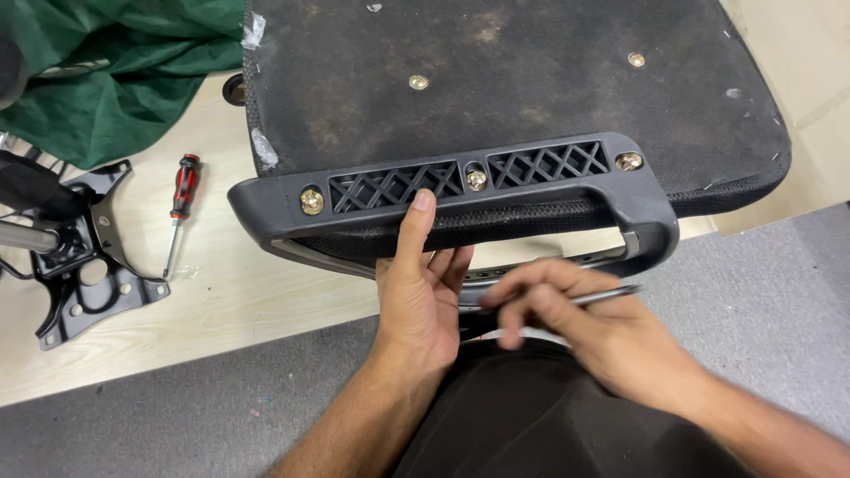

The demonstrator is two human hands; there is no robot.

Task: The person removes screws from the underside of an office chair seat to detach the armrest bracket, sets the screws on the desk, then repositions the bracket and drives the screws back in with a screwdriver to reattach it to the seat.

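Gripping 1 armrest (460, 190) with 3 bolts (312, 200), left hand (421, 292) steadies; right hand (567, 319) pinches 1 tool (611, 295).

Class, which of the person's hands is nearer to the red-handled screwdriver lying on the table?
Left. The left hand grips the black armrest, closer to the screwdriver at far left; the right hand, holding a thin metal tool, is farther right.

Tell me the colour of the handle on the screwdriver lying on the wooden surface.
Red and black, on the screwdriver, clearest in the head view.
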